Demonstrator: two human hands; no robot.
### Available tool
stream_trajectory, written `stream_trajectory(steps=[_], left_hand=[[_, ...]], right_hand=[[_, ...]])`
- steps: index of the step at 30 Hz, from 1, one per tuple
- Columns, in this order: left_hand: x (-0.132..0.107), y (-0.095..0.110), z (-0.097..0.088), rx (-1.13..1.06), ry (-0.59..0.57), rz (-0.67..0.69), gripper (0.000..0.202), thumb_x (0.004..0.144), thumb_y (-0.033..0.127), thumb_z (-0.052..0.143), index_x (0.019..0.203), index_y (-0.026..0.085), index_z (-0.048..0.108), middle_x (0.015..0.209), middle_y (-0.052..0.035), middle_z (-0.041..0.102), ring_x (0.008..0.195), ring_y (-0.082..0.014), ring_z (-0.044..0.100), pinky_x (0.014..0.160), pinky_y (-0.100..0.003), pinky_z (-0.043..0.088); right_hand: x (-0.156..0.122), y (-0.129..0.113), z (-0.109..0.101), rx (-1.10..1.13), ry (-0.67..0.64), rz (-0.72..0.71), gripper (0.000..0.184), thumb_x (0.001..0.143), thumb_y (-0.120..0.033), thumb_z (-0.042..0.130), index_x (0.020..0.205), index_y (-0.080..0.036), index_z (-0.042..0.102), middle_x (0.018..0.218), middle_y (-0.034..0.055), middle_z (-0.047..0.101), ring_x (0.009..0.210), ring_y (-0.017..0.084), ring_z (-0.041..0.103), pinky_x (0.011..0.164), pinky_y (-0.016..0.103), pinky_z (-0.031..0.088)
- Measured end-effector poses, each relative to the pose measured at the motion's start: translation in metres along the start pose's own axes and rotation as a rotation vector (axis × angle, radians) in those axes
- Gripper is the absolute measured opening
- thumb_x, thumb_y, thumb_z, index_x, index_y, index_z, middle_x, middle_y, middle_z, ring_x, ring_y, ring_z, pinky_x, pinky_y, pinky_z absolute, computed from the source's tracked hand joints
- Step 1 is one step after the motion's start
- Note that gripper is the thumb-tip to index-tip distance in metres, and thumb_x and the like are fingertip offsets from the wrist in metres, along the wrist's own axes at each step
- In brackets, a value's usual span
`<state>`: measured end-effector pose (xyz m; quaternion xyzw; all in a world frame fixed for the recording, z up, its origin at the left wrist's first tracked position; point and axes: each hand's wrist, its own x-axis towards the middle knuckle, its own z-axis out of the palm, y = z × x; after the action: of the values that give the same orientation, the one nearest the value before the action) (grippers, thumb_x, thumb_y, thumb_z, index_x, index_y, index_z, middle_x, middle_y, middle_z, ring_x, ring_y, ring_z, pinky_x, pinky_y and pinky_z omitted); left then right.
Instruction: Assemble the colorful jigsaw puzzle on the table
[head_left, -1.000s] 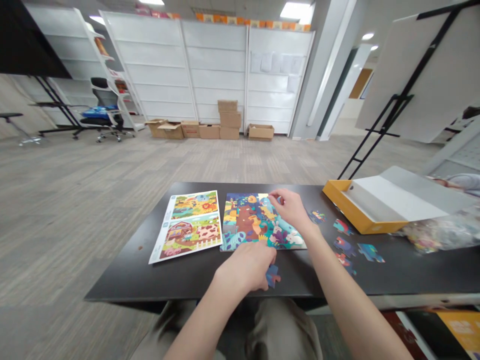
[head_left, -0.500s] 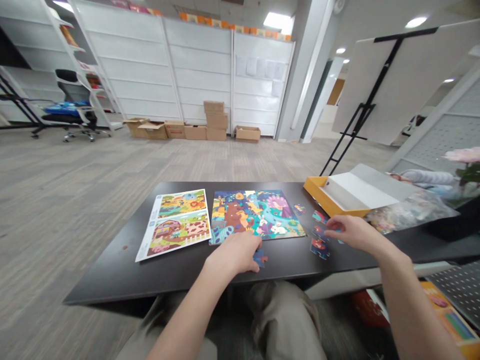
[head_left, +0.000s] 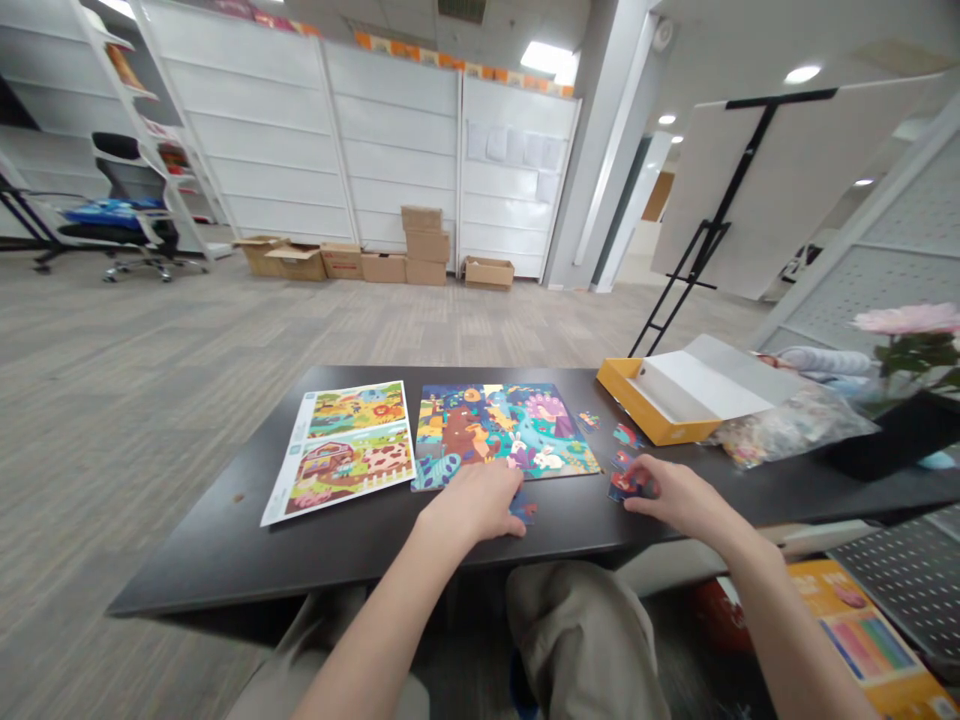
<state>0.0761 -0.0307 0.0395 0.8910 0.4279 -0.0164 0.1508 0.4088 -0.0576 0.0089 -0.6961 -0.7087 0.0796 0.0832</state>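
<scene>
A mostly assembled jigsaw puzzle [head_left: 480,430] with a bear, a peacock and white rabbits lies on the dark table [head_left: 352,550]. At its lower edge, my left hand [head_left: 480,500] is curled, thumb and fingers closed round a blue puzzle piece [head_left: 527,509] that partly shows beyond them. To the right of the puzzle, my right hand [head_left: 671,490] has its thumb and fingertips on a red and dark blue puzzle piece [head_left: 621,486], which they partly cover. Loose pieces lie just beyond it, among them a red and teal piece [head_left: 625,436] and a small piece [head_left: 589,421].
Left of the puzzle rests a printed picture sheet [head_left: 349,450]. An open yellow box [head_left: 675,430] and a clear bag of pieces [head_left: 795,425] occupy the right side, near a dark flower pot [head_left: 892,435]. My knee is below the front edge.
My right hand has come left and nearer, from above the loose pieces onto the red one. The left hand stays by the puzzle's lower edge. The camera view has shifted slightly.
</scene>
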Motion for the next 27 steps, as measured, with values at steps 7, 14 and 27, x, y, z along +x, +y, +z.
stream_trajectory(steps=[7,14,27], left_hand=[[0.002,-0.002,0.003,0.012,0.018,0.031,0.046,0.075,0.046,0.08,0.111,0.018,0.07,0.113,-0.0121,0.071,0.101,-0.0326,0.07,0.08,-0.037,0.055],[-0.001,0.001,-0.003,-0.092,0.124,0.069,0.036,0.087,0.043,0.07,0.113,0.019,0.068,0.117,-0.0121,0.071,0.106,-0.0323,0.069,0.082,-0.037,0.054],[0.001,-0.028,0.008,-0.848,0.352,0.208,0.039,0.087,0.016,0.062,0.125,0.021,0.057,0.085,-0.0009,0.07,0.083,-0.017,0.071,0.077,-0.028,0.056]], right_hand=[[0.002,0.014,0.008,0.22,0.084,-0.041,0.038,0.068,-0.038,0.076,0.101,-0.021,0.068,0.078,0.0033,0.067,0.068,0.022,0.065,0.067,0.034,0.054],[-0.002,-0.013,0.01,0.764,0.048,-0.079,0.048,0.075,-0.051,0.079,0.109,-0.021,0.063,0.099,0.0087,0.073,0.085,0.024,0.073,0.081,0.038,0.061],[0.028,-0.133,0.011,1.06,-0.072,-0.26,0.03,0.078,-0.045,0.079,0.088,-0.019,0.069,0.082,0.004,0.073,0.072,0.018,0.069,0.066,0.029,0.056]])
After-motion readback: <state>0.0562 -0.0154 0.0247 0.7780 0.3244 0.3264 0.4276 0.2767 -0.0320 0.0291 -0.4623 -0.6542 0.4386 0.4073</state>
